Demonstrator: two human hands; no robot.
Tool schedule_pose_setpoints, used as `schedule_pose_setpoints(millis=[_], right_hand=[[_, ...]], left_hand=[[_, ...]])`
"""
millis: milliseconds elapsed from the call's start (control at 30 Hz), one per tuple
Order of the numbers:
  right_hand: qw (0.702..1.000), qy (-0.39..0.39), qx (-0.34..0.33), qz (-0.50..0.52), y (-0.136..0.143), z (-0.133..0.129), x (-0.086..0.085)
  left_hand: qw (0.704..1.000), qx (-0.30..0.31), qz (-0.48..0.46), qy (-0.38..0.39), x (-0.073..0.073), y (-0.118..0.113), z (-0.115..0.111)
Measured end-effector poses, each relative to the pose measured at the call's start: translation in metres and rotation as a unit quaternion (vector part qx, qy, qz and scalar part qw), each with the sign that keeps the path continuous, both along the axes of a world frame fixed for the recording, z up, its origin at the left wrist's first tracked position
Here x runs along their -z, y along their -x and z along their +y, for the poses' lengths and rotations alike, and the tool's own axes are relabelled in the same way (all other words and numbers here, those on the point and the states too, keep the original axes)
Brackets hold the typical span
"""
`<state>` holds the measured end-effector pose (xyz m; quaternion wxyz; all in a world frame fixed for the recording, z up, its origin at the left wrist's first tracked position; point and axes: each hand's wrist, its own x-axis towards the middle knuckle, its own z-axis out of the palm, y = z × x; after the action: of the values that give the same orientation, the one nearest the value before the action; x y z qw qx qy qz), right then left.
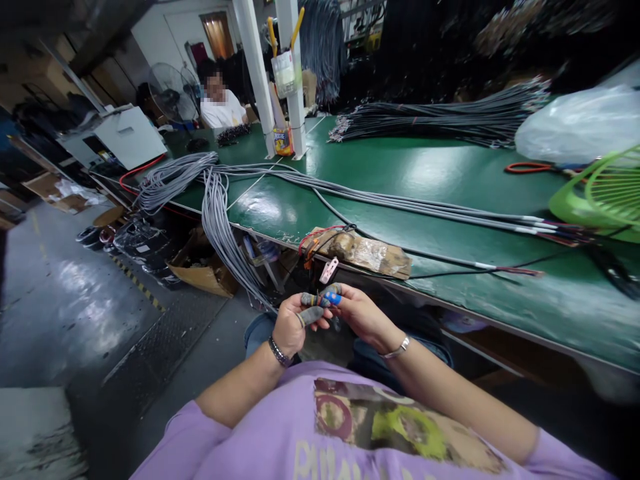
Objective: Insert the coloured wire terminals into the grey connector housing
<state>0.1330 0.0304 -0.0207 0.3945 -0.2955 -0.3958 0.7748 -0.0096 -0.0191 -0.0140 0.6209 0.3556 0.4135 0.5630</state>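
My left hand (296,321) and my right hand (356,311) meet in front of the bench edge, above my lap. Grey covers wrap some of the left fingertips, and blue tape is around a right fingertip. Both hands pinch at one spot; what lies between the fingers is too small and hidden to name. Just beyond them a small pink-and-white tag or clip (329,271) hangs at the edge. Behind it a worn wooden block (373,256), wrapped in tape, lies on the bench with red and black wires around its left end.
Grey cables (400,201) run along the green bench (430,163), and a coil (175,179) drapes over its edge. Dark cables (440,119), a plastic bag (583,123) and a green fan (607,190) occupy the right. A person (223,107) sits beyond white posts (256,73).
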Motion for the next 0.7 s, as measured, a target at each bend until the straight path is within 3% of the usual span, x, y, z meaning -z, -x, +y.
schedule_pose_setpoints(millis=[167, 300, 700], right_hand=[[0.994, 0.091, 0.058, 0.024, 0.0, 0.015, -0.003], [0.994, 0.101, 0.038, 0.021, 0.003, 0.03, -0.013], [0.989, 0.11, 0.06, 0.077, 0.015, 0.035, -0.013]], left_hand=[[0.996, -0.058, 0.051, -0.049, -0.003, 0.007, 0.0], [0.99, -0.089, 0.072, -0.082, -0.006, 0.009, 0.005], [0.996, -0.057, 0.017, -0.073, -0.003, 0.0, 0.026]])
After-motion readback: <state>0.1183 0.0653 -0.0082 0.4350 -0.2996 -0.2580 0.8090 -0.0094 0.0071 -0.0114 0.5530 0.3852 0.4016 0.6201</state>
